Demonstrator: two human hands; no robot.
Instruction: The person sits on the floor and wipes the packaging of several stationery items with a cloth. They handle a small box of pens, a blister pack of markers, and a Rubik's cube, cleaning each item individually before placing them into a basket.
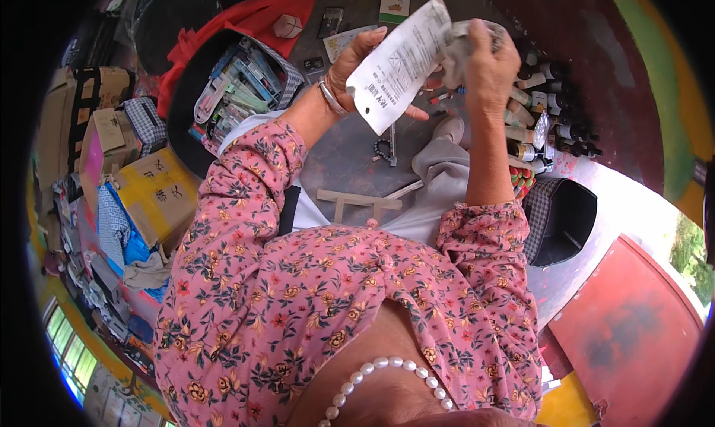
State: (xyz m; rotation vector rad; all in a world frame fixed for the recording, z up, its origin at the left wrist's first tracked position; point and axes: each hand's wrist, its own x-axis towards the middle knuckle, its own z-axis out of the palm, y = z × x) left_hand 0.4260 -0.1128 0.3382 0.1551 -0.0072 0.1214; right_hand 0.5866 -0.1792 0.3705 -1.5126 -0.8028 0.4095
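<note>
My left hand holds a flat white packet with printed text, raised in front of me over the dark floor. My right hand grips a crumpled grey cloth that presses against the packet's upper right edge. A silver bangle sits on my left wrist. Both arms wear pink floral sleeves.
A black bin of small packaged items stands at left, with yellow cardboard boxes below it. Several small bottles line the floor at right beside a black checked bag. A wooden frame lies near my knees.
</note>
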